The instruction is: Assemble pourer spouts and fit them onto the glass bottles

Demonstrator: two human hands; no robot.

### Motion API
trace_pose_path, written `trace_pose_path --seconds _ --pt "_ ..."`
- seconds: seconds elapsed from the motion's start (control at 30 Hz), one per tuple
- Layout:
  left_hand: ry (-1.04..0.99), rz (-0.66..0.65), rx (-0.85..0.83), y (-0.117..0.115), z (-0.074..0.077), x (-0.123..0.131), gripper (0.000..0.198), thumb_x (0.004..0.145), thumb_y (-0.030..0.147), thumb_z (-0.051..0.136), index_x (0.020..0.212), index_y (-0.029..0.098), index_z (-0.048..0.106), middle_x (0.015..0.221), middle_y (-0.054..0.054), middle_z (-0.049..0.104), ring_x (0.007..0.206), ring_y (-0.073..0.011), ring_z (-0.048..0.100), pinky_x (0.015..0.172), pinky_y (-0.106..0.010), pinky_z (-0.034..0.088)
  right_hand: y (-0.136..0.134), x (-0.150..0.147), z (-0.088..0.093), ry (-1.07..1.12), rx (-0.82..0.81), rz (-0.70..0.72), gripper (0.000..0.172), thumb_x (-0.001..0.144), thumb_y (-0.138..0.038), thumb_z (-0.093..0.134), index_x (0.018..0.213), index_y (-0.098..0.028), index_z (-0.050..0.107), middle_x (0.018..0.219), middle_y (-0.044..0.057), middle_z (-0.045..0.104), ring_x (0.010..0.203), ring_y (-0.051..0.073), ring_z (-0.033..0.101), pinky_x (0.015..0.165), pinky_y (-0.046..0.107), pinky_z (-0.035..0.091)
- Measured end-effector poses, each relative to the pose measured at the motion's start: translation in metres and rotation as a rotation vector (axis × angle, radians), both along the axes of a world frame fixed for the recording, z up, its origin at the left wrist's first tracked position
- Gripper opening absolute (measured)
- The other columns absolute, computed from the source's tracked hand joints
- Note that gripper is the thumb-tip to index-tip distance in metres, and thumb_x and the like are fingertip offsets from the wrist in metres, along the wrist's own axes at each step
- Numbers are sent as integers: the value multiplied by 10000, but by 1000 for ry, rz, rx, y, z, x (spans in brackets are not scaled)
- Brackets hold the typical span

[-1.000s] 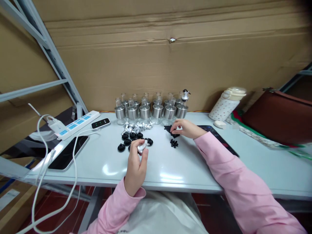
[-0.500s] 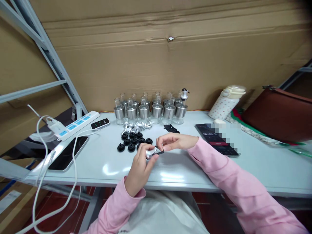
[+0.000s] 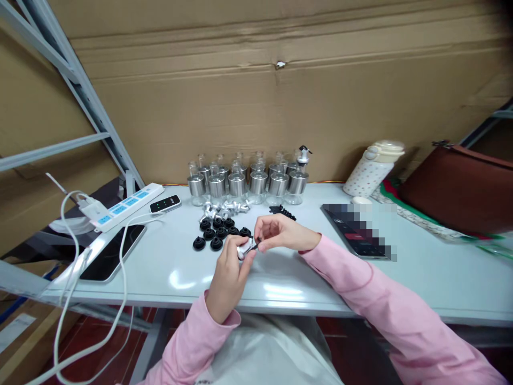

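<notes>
My left hand (image 3: 230, 272) pinches a silver metal pourer spout (image 3: 243, 249) above the table's front half. At the spout's right end, my right hand (image 3: 282, 233) is closed on a small black lever piece (image 3: 256, 246), its fingertips partly hiding it. Just behind my left hand lie several black ribbed stoppers (image 3: 220, 232). Beyond them is a heap of silver spouts (image 3: 224, 209), and to its right a row of small black pieces (image 3: 282, 212). Several glass bottles with metal bands (image 3: 237, 184) stand at the back; one carries a fitted pourer (image 3: 303, 155).
A power strip (image 3: 128, 206), a small black device (image 3: 165, 203) and a phone (image 3: 114, 254) with white cables are on the left. On the right are another phone (image 3: 352, 230), a dotted bottle (image 3: 368, 170) and a brown bag (image 3: 457, 187). Cardboard (image 3: 256, 107) stands behind.
My right hand has moved slightly left, closer to my left hand. The black piece's end now sits nearer the silver spout and shows less between my fingers.
</notes>
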State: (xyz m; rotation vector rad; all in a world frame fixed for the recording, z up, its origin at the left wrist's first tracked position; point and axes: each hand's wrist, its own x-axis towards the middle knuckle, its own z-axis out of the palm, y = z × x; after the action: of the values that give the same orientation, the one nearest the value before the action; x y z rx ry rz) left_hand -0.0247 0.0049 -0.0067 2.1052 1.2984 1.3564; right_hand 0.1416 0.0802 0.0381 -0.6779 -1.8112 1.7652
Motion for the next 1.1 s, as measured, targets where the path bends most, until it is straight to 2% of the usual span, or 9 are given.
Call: trace_pose_path --seconds 0.17,0.6,0.77,1.0,1.1 --pt "2 -34 14 0 -1 1 240 887 278 425 1104 187 375 1031 -82 459 969 -173 495 804 -290 420 2 2 1 76 3 -81 212 574 -134 751 742 -89 630 543 -13 630 410 26 449 412 163 340" --pt "27 -89 -40 0 0 2 254 902 216 373 1154 191 366 1089 -90 415 1033 -167 458 881 -303 393 3 2 -1 122 -12 -103 176 594 -148 742 765 -115 712 537 17 650 435 53 504 428 189 380" --pt "16 -107 -30 0 1 2 210 902 216 378 1110 186 395 1059 -84 459 995 -161 481 860 -295 401 2 2 1 96 -10 -93 181 592 -140 742 770 -119 717 536 9 643 456 52 511 454 192 393" --pt "14 -114 -35 2 -8 0 232 910 297 357 1106 179 389 993 -79 491 911 -170 522 791 -294 428 5 4 -2 69 -27 -74 203 602 -142 737 801 -109 712 552 7 646 461 49 509 474 195 404" --pt "13 -109 -64 2 -10 0 249 912 312 341 1117 176 376 1019 -90 487 936 -180 524 803 -305 426 5 3 -5 60 -60 -86 227 573 -134 753 794 -104 707 553 6 650 450 47 507 466 191 405"
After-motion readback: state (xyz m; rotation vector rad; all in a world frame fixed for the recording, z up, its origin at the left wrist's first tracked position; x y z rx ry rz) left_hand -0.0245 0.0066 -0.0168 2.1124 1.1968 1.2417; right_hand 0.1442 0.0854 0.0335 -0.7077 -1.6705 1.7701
